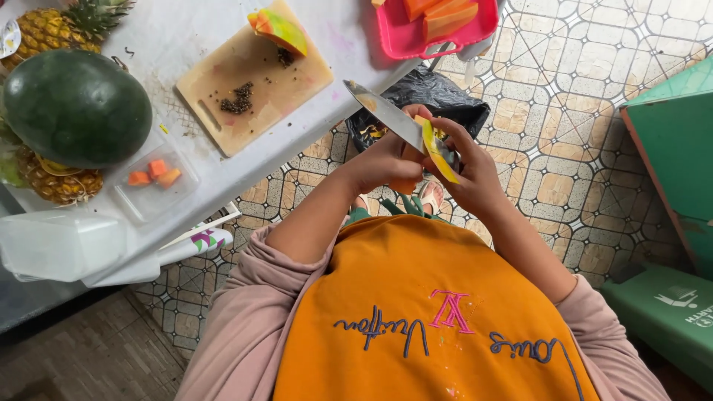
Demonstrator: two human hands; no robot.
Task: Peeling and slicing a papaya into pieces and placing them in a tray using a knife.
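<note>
L hand (382, 160) grips knife (386, 115); R hand (468, 174) fingers pinching papaya slice (434, 148). Flesh likely soft, slippery; hold by skin edge.

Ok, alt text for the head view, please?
Left hand holds a knife against a papaya piece held by the right hand, above a black bag; a cutting board lies on the white table.

Dark green round watermelon (76, 106) beside yellow-brown scaly pineapples (46, 30); a pale wooden cutting board (256, 82) speckled with black seeds (238, 99); bright pink plastic tray (416, 37) holding orange fruit chunks (442, 15); beige geometric-patterned floor tiles (557, 148).
</note>
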